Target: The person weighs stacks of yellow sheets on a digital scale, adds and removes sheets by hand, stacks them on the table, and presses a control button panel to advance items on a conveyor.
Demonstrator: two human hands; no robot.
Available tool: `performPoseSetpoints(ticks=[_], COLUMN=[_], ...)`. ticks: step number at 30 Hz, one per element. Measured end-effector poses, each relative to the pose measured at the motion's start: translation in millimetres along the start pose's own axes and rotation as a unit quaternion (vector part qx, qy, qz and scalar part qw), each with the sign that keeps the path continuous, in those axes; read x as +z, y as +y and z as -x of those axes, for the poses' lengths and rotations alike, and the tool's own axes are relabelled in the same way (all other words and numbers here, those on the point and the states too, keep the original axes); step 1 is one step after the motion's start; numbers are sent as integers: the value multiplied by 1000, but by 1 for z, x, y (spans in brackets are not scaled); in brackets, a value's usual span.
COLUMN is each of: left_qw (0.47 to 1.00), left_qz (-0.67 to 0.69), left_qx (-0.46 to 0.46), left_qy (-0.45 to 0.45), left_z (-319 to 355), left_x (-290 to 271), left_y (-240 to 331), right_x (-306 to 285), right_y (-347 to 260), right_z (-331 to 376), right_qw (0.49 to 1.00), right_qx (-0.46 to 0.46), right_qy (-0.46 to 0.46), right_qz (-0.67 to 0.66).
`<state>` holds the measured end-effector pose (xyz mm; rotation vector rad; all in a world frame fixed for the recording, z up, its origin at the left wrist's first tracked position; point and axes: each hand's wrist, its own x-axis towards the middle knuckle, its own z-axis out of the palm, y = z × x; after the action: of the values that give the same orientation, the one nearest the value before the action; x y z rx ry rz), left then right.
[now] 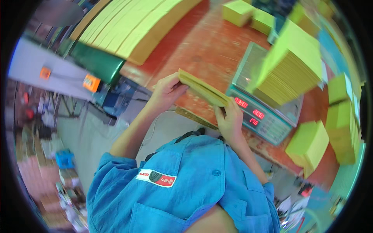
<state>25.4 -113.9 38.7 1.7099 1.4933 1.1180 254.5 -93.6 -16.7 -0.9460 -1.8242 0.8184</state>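
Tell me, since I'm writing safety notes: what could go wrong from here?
The tall yellow paper stack on the digital scale might topple if bumped. The thin yellow bundle, gripped at its ends by the left hand and right hand, shows a dark gap, so layers might slip apart. The shorter stack near the edge of the red table could be knocked off.

A blue shirt [194,186] bears a blue button [216,172] and a red-white patch [157,178].

Worn red tabletop [206,48]: teal digital scale [268,126], yellow stacks [309,143] near it
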Motion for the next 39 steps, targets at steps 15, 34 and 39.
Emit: performPoseSetpoints(ticks=[15, 34, 39], left_qw=[982, 956, 925], left_qz=[101, 215, 281], left_qx=[-152, 43, 8], left_qy=[52, -195, -256], left_z=[18, -168, -225], left_x=[-2, 25, 63], left_y=[-142, 143, 178], right_x=[101, -171, -239], right_y=[45, -116, -80], right_z=[-28, -114, -154], right_qw=[995, 919, 944], right_qx=[78, -52, 22], right_qy=[-51, 180, 212], right_qz=[30, 346, 250])
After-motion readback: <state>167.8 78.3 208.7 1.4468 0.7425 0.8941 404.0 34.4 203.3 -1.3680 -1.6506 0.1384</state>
